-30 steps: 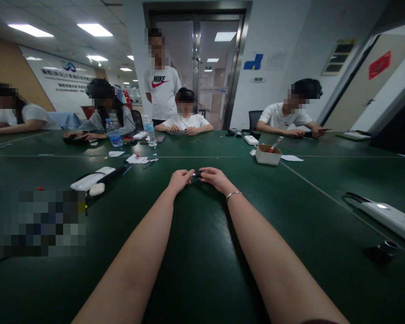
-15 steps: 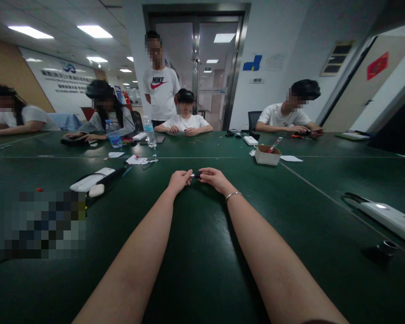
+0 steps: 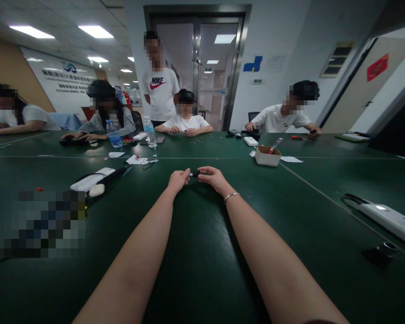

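Both my arms reach straight out over the dark green table (image 3: pixel 202 252). My left hand (image 3: pixel 177 180) and my right hand (image 3: pixel 214 178) meet at the middle of the table, fingers curled. Between their fingertips they pinch a small dark object (image 3: pixel 194 174), too small to name, held just above the tabletop. A thin bracelet (image 3: pixel 231 196) circles my right wrist.
A white power strip (image 3: pixel 388 218) lies at the right, a white case (image 3: pixel 92 179) at the left, a small cardboard box (image 3: pixel 267 155) beyond my hands. Two water bottles (image 3: pixel 150 132) and paper scraps stand farther back. Several people sit around the far side; one stands.
My hands have barely shifted, still pinched together on the small object. The seated person at the far right has leaned and reached an arm leftward across the table.
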`<state>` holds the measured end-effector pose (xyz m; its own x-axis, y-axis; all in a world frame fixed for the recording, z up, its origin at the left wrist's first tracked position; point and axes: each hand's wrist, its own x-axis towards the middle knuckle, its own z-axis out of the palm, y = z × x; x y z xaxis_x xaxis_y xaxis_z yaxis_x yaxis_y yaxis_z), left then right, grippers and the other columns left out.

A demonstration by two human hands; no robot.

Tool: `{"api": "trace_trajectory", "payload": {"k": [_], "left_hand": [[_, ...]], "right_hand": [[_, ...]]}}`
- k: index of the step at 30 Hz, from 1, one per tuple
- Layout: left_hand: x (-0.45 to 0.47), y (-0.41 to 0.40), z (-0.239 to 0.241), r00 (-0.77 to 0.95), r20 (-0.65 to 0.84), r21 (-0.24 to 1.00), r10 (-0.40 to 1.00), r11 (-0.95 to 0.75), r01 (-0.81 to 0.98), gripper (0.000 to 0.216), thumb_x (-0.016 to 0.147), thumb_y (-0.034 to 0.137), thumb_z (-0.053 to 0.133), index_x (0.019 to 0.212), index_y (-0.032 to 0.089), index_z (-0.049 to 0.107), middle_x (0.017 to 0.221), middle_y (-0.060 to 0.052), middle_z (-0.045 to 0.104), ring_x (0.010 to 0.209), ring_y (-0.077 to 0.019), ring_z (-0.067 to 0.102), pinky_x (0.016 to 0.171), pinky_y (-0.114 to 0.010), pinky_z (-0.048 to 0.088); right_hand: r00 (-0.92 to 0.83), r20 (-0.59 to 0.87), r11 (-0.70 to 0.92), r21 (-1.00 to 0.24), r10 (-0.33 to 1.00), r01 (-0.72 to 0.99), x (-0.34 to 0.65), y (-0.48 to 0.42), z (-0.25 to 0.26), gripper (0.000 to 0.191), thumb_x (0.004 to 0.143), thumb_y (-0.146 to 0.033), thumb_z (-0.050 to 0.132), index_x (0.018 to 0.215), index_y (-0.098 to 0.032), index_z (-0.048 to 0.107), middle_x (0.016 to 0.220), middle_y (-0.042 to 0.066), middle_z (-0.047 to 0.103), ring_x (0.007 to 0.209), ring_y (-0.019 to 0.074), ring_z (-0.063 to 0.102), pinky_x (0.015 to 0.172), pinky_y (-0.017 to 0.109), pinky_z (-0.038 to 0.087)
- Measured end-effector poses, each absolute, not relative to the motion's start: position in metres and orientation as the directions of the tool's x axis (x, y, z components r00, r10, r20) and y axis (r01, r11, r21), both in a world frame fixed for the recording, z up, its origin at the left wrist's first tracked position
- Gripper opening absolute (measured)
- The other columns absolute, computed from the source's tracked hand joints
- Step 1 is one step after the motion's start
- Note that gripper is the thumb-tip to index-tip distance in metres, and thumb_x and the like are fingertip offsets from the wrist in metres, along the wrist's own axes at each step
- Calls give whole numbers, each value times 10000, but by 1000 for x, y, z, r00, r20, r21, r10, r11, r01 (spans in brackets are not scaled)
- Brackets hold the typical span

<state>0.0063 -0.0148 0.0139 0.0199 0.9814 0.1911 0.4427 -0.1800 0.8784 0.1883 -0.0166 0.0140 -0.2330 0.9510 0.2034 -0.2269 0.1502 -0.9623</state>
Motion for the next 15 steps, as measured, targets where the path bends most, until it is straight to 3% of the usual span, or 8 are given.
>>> {"api": "trace_trajectory", "payload": {"k": [6, 15], "left_hand": [[7, -17, 15, 49, 192, 851, 980, -191, 490, 493, 813, 566, 418, 580, 164, 585, 491, -2, 557, 463, -126, 495, 522, -257, 353], [9, -12, 8, 109, 222, 860, 969, -247, 446, 447, 801, 558, 445, 673, 161, 605, 568, -12, 595, 501, -125, 515, 532, -249, 380]], "right_hand": [[-285, 141, 73, -969, 948, -237, 192, -19, 15, 283, 683, -48, 710, 939, -154, 657, 919, 46, 618, 681, 104, 642, 647, 225, 566], [-241, 103, 45, -972, 965, -232, 191, -19, 16, 196, 742, -52, 665, 924, -125, 650, 708, 23, 639, 562, 85, 606, 520, 164, 520]]}}
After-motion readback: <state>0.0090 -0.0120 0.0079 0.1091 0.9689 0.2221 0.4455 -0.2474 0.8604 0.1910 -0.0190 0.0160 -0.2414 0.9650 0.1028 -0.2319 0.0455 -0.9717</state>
